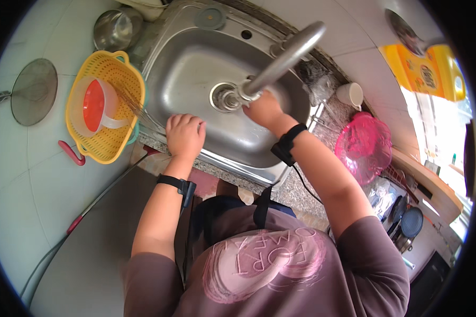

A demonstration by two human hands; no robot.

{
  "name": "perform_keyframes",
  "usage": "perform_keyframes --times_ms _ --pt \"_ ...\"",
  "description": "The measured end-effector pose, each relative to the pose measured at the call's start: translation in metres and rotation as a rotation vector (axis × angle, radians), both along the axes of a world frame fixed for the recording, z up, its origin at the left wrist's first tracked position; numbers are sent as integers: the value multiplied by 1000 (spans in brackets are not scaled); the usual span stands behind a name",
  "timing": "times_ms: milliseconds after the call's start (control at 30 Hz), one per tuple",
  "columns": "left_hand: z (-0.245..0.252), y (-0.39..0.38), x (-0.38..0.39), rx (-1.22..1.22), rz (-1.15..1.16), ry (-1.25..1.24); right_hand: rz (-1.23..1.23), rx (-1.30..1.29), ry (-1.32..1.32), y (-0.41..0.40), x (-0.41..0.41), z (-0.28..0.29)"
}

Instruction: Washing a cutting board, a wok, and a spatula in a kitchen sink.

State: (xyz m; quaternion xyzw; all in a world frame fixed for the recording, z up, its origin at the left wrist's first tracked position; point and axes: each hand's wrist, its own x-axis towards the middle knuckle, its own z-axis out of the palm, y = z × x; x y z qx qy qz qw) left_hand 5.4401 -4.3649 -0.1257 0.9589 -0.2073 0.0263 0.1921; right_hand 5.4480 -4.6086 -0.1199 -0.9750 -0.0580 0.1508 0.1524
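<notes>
A stainless steel sink lies before me, with a metal strainer in its drain. My left hand rests palm down on the sink's front left rim, holding nothing that I can see. My right hand is over the basin, curled close beside the end of the curved metal faucet spout. The spout partly covers its fingers, so I cannot tell whether they grip the spout end or something small. Both wrists wear black bands.
On the left are a yellow plastic colander holding a translucent measuring jug, a steel bowl and a hanging mesh skimmer. To the right stand a white mug, a pink plastic basket and a yellow detergent jug.
</notes>
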Motion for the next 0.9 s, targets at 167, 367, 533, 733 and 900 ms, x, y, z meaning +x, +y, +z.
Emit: perform_keyframes --times_ms 167,367,533,733,900 --pt "-3 -5 1 12 -2 131 421 267 -418 16 33 -81" --pt "1 -8 6 222 6 243 529 146 -150 43 99 -94" --pt "-9 -3 4 94 49 214 462 235 -241 60 126 -112" --pt "-9 1 3 -23 63 161 441 243 -190 65 139 -121" --pt "-12 4 1 -7 56 144 482 177 -77 64 141 -118"
